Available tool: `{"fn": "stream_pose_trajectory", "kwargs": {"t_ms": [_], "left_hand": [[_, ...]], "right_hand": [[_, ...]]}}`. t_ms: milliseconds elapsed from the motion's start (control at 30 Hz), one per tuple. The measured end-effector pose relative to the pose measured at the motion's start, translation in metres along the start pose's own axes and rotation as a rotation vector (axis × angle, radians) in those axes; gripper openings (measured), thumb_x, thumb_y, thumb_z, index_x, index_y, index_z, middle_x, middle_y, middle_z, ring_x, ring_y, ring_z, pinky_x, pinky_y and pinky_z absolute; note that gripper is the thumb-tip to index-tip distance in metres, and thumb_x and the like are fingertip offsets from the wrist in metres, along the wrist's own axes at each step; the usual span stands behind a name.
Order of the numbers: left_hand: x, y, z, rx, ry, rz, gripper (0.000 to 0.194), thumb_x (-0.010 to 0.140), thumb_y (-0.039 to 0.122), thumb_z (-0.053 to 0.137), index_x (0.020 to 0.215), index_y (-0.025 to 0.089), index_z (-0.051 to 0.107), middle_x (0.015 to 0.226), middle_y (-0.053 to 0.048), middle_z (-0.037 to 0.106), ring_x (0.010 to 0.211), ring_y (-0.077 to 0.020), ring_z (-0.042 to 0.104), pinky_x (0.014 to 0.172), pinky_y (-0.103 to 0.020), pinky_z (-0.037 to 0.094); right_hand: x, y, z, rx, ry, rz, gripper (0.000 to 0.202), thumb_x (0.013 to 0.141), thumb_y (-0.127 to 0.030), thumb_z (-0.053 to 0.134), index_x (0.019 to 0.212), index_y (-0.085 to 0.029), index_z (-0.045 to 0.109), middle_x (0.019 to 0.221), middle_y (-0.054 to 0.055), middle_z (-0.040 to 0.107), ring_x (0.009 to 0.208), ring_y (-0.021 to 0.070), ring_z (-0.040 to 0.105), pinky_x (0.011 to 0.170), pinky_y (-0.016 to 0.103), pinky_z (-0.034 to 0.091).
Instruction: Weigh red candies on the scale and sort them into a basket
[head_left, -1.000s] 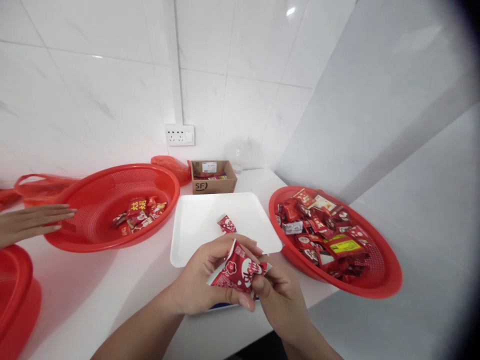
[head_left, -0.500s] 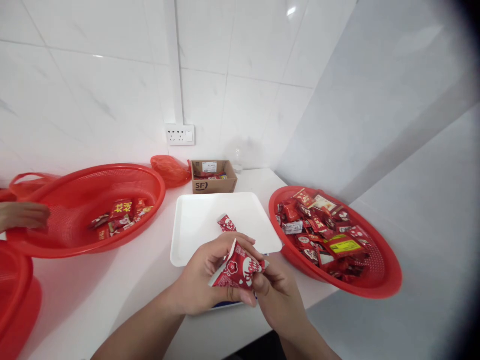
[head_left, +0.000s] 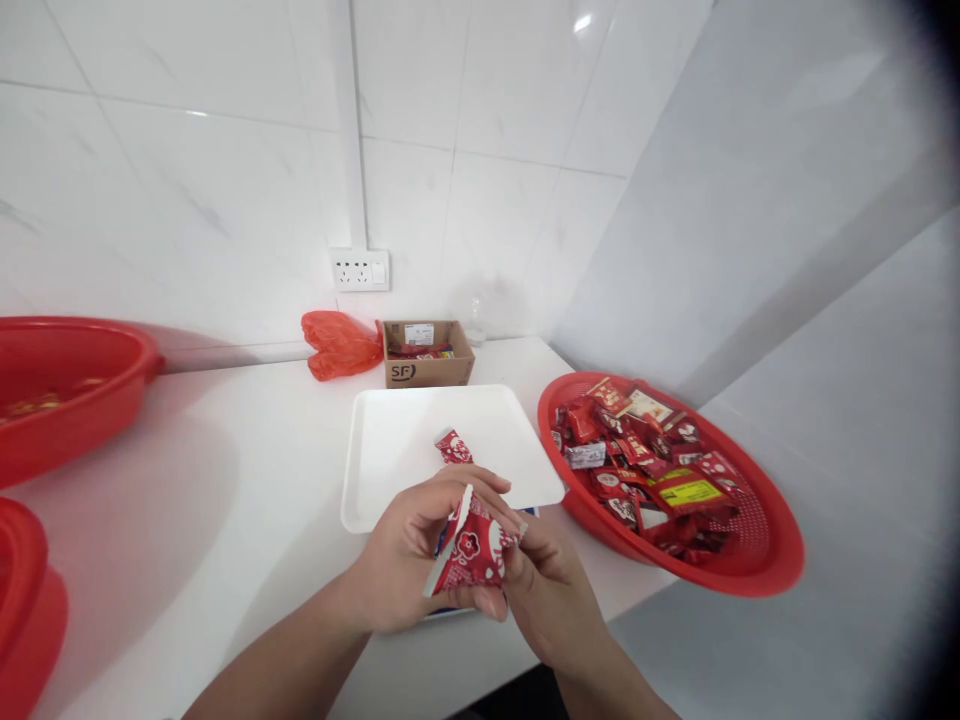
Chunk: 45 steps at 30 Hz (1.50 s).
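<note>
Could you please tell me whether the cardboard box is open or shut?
The cardboard box is open: its top is uncovered, showing red packets inside.

Both the left hand (head_left: 397, 570) and the right hand (head_left: 559, 590) are bare. The fingers (head_left: 481, 478) are uncovered and rounded at the tips; the thumbs are broader, with blunt ends. Nail detail is too small to assess. The left forearm (head_left: 300, 645) and right forearm (head_left: 611, 675) are bare over their visible length, smooth in outline, tapering toward the wrists. Black material (head_left: 519, 694) shows between the forearms; whether it is clothing cannot be determined
</note>
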<state>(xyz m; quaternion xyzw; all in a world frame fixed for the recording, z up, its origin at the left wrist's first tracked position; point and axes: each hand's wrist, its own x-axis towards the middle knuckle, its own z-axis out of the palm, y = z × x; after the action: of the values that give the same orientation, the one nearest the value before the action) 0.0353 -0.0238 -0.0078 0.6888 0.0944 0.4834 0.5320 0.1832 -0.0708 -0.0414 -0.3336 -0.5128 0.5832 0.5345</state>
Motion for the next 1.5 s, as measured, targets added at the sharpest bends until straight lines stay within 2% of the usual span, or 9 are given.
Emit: {"fn": "stream_pose_trajectory", "kwargs": {"t_ms": [167, 300, 500, 633, 800, 933, 1067, 1233, 1500], "left_hand": [[-0.004, -0.009, -0.004, -0.139, 0.158, -0.089, 0.069, 0.071, 0.055, 0.079, 0.132, 0.032, 0.055, 0.122, -0.007, 0.063, 0.118, -0.0278, 0.057, 0.098, -0.040, 0.048], [-0.002, -0.011, -0.018, -0.017, 0.427, 0.020, 0.045, 0.090, 0.045, 0.063, 0.133, 0.034, 0.051, 0.124, -0.006, 0.062, 0.118, -0.0223, 0.056, 0.098, -0.037, 0.048], [0.002, -0.007, -0.023, 0.198, 0.587, -0.014, 0.034, 0.091, 0.032, 0.064, 0.124, 0.031, 0.055, 0.115, -0.003, 0.065, 0.112, -0.0178, 0.059, 0.094, -0.031, 0.050], [0.003, -0.006, -0.021, 0.444, 0.448, -0.119, 0.032, 0.092, 0.034, 0.061, 0.123, 0.027, 0.055, 0.123, -0.006, 0.064, 0.120, -0.0237, 0.058, 0.101, -0.041, 0.047], [0.007, -0.023, -0.022, 0.936, -0.129, -0.273, 0.042, 0.096, 0.035, 0.052, 0.137, 0.024, 0.051, 0.146, -0.010, 0.053, 0.145, -0.0327, 0.029, 0.114, -0.057, 0.031], [0.010, -0.038, -0.025, 1.189, -0.361, -0.418, 0.051, 0.093, 0.037, 0.059, 0.141, 0.022, 0.049, 0.154, -0.013, 0.042, 0.146, -0.0381, 0.026, 0.114, -0.065, 0.022], [0.007, -0.047, -0.034, 1.315, -0.278, -0.375, 0.048, 0.095, 0.040, 0.054, 0.137, 0.018, 0.052, 0.146, -0.016, 0.052, 0.143, -0.0383, 0.033, 0.114, -0.065, 0.023], [0.003, -0.055, -0.043, 1.345, -0.126, -0.281, 0.048, 0.096, 0.048, 0.047, 0.135, 0.021, 0.054, 0.148, -0.016, 0.050, 0.144, -0.0383, 0.031, 0.112, -0.067, 0.024], [0.003, -0.055, -0.039, 1.280, -0.179, -0.272, 0.049, 0.095, 0.048, 0.049, 0.136, 0.022, 0.054, 0.150, -0.014, 0.048, 0.145, -0.0370, 0.030, 0.113, -0.064, 0.026]], "right_hand": [[0.004, 0.001, -0.010, -0.082, 0.254, -0.042, 0.046, 0.083, -0.061, 0.063, 0.068, -0.018, 0.064, 0.054, 0.000, 0.058, 0.047, 0.0116, 0.048, 0.046, 0.024, 0.039], [0.013, -0.010, -0.025, -0.459, 0.583, -0.102, 0.046, 0.083, -0.061, 0.062, 0.065, -0.019, 0.059, 0.052, -0.002, 0.056, 0.048, 0.0126, 0.049, 0.047, 0.024, 0.039], [0.031, -0.005, -0.049, -0.965, 0.561, -0.097, 0.035, 0.090, -0.047, 0.051, 0.082, -0.017, 0.068, 0.075, 0.008, 0.072, 0.064, 0.0219, 0.064, 0.059, 0.033, 0.050], [0.033, 0.008, -0.057, -1.052, 0.420, -0.092, 0.034, 0.088, -0.034, 0.052, 0.112, -0.018, 0.070, 0.106, 0.013, 0.074, 0.089, 0.0268, 0.068, 0.078, 0.041, 0.054], [0.023, 0.010, -0.069, -1.130, 0.341, -0.084, 0.038, 0.092, -0.037, 0.048, 0.118, -0.017, 0.068, 0.114, 0.014, 0.072, 0.105, 0.0277, 0.066, 0.089, 0.044, 0.053], [0.013, -0.004, -0.099, -1.235, 0.353, -0.020, 0.039, 0.092, -0.038, 0.047, 0.119, -0.017, 0.067, 0.125, 0.015, 0.067, 0.119, 0.0307, 0.059, 0.103, 0.049, 0.045], [0.006, -0.024, -0.142, -1.349, 0.339, 0.148, 0.035, 0.092, -0.026, 0.046, 0.118, -0.017, 0.067, 0.127, 0.015, 0.065, 0.120, 0.0317, 0.058, 0.103, 0.048, 0.043], [0.006, -0.038, -0.188, -1.369, 0.134, 0.451, 0.019, 0.085, -0.017, 0.062, 0.101, -0.018, 0.072, 0.105, 0.010, 0.074, 0.097, 0.0266, 0.069, 0.087, 0.040, 0.053], [0.019, -0.025, -0.198, -1.340, 0.041, 0.611, 0.026, 0.096, -0.032, 0.059, 0.118, -0.018, 0.062, 0.123, 0.008, 0.063, 0.104, 0.0221, 0.064, 0.089, 0.044, 0.054]]}}
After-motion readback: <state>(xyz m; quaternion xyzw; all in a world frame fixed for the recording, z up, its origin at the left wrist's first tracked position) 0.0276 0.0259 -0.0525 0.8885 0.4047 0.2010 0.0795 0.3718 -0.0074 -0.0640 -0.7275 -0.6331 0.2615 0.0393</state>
